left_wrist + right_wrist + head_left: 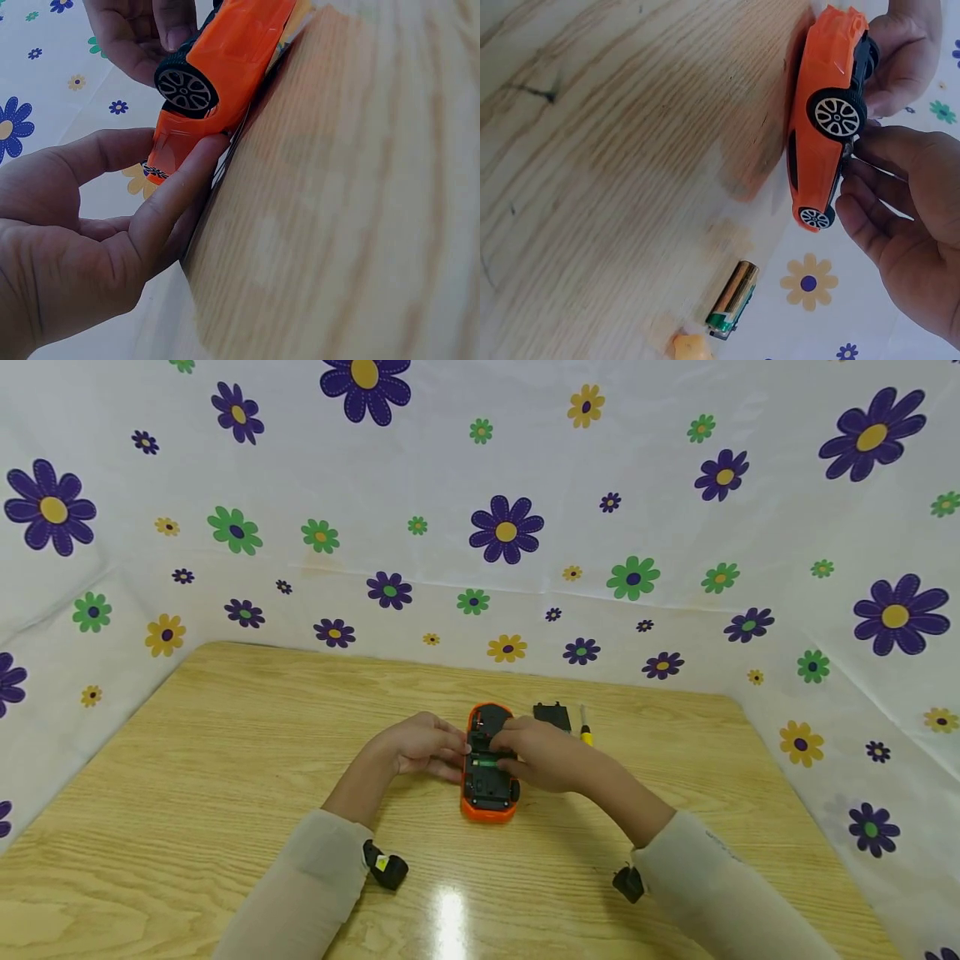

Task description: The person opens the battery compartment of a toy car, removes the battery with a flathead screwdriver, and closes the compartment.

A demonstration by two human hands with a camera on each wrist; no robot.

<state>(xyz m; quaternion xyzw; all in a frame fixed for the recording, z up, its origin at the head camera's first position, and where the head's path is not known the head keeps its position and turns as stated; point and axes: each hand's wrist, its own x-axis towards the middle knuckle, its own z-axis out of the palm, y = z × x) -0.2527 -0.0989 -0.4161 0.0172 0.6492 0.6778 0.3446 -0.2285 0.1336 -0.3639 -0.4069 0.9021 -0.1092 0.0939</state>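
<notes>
Left hand [423, 745] has thumb and fingers pinching the side of the orange toy car [487, 815]. Right hand [546, 753] has bent fingertips down at the battery bay [480, 746]; can't tell whether they grip anything, the fingers block the view.

Car is wheels-up on the table [285, 718], mid-table between the hands. Green strip [486, 763] in the bay reads as a seated cell.

Working it well, my take: left hand does the bracing, low on the body, clear of the wheels so nothing rolls. Right keeps force straight down and along the bay; seat a cell against the spring end first, then drop the other end. Check polarity before pushing. Don't lever on the contacts.

Further out: gold-and-green battery [733, 296] loose on the table, black cover [552, 717] beyond the right hand, yellow-handled screwdriver [587, 738] just beside it.

Labels: no brand legible on battery or car. Right sleeve [720, 877] has faint lettering, unreadable. Left wrist camera [390, 874] carries a yellow sticker [382, 862], too small to read.
</notes>
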